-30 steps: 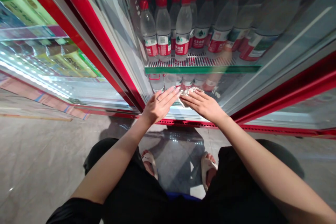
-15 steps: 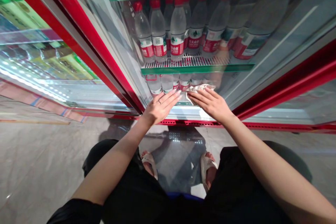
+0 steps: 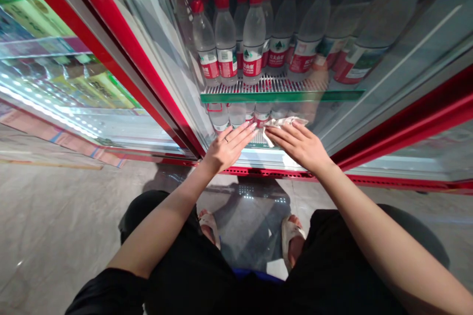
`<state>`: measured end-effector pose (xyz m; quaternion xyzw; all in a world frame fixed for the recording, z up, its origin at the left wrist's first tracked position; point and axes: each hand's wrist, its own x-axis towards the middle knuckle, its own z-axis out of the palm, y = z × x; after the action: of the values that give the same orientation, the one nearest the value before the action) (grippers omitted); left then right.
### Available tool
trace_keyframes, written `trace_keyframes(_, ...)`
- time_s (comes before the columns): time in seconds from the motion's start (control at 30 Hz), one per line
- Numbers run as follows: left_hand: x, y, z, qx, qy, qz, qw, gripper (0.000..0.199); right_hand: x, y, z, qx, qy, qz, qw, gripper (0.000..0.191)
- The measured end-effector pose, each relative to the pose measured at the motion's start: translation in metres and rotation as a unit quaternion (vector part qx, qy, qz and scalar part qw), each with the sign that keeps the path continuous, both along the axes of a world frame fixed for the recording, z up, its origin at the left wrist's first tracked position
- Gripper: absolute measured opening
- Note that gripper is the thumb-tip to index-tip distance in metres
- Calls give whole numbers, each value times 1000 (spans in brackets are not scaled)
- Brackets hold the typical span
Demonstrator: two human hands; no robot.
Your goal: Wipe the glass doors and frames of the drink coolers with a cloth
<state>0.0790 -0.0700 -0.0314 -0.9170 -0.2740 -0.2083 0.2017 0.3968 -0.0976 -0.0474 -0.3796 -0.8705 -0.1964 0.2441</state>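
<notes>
While the cooler (image 3: 129, 44) is filling most of the view, its glass (image 3: 321, 118) is standing right in front of the hands. Behind it, the green-edged shelf (image 3: 284, 96) is holding bottles (image 3: 254, 39) with red caps, and more are showing underneath. Low on the glass, the right hand (image 3: 305, 146) is lying palm down, fingers nearly straight and close together, pinning the cloth (image 3: 290, 121) rather than clenching it; its thumb isn't showing clearly. Just beside, the left hand (image 3: 228, 150) is staying out flat, fingers straight, gripping nothing, apparently leaning on the glass. Both sets of fingertips are pointing inward, a gap showing between.

Bunched between right fingers and glass, the cloth is sticking out past their upper edge, one corner drooping by the fingertips. It's looking thin, limp and light, so probably soft, not fragile, and likely sliding easily and rucking up on a smooth pane; whether it's damp, can't tell. Best hold is probably spreading flat fingers over its middle, with loose edges tucking under; pinching that corner would likely be leaving the rest flopping. Smallest thing, the ring (image 3: 226, 140), is sitting on a left finger.
</notes>
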Motion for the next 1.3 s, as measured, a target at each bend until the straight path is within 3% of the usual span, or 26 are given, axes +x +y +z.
trace_keyframes(0.13, 0, 5, -5, -13, 4, -25, 1000, 77, -3, -4, 0, 30, 23, -54, 998, 81)
trace_keyframes(0.33, 5, 8, -15, 25, -4, -40, 999, 75, 1, -3, -5, -1, -19, 44, 999, 78)
trace_keyframes(0.57, -1, 7, -5, 52, 8, -55, 997, 74, 9, -7, -5, 22, 31, -40, 998, 80)
trace_keyframes(0.77, -3, 9, -6, 10, 8, -57, 998, 78, 8, -7, -6, -55, -4, 30, 998, 85)
trace_keyframes(1.0, 0, 7, -10, -33, -12, -57, 998, 78, 15, -12, -1, -7, 39, -48, 998, 83)
trace_keyframes(1.2, 9, -2, -6, -25, 12, -52, 998, 75, 22, -11, -8, -34, -10, 21, 999, 78)
trace_keyframes(1.3, 16, -8, -4, 7, -16, -50, 999, 79, 30, -13, -9, -18, -1, -9, 1000, 79)
